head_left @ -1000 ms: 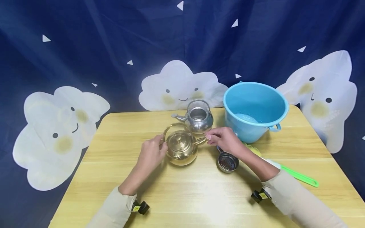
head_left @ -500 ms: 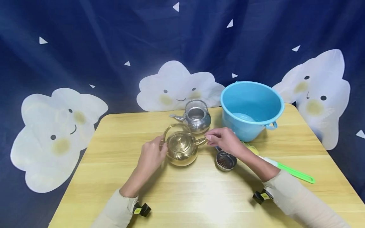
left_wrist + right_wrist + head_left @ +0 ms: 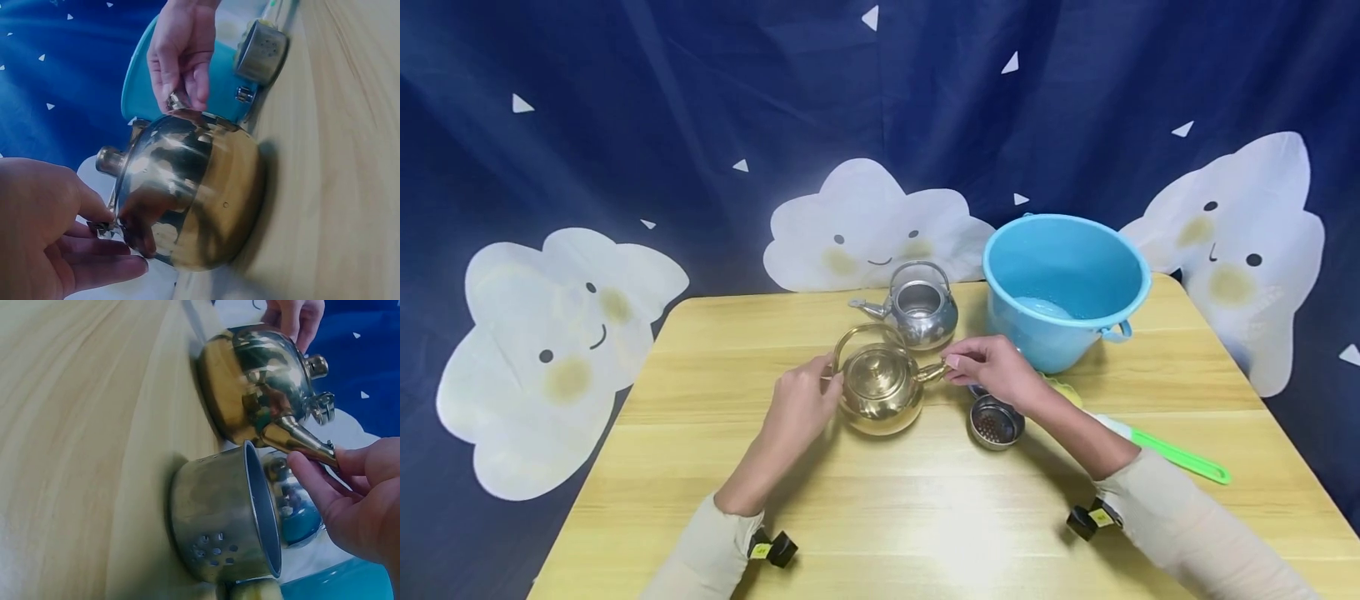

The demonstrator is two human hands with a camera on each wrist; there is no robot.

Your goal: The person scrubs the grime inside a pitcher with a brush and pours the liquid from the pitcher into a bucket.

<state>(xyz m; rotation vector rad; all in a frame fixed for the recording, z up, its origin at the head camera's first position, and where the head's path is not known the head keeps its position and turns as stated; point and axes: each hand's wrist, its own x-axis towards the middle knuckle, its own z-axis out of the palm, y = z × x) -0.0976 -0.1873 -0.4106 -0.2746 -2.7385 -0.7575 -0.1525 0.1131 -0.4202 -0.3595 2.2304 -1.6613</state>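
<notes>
A shiny gold teapot (image 3: 878,392), its lid on, stands on the wooden table between the two hands. The left hand (image 3: 806,402) pinches the base of the arched handle on the teapot's left side; in the left wrist view thumb and fingers close on that handle mount. With fingertips and thumb, the right hand (image 3: 992,368) grips the end of the spout (image 3: 300,440). Just behind the gold teapot is a silver teapot (image 3: 925,317) without a lid, its spout turned left. Below the right hand sits a steel strainer cup (image 3: 997,423) with a perforated bottom.
A blue bucket (image 3: 1060,337) with some clear water in it stands at the back right. A brush with a green handle (image 3: 1180,457) lies right of the strainer, partly under the right forearm. Beside it is something yellow (image 3: 1066,392). A dark blue curtain hangs behind the table.
The camera view shifts slightly. Both hands stay on the gold teapot, at the handle base and spout, with no clear movement of the teapot on the table.
</notes>
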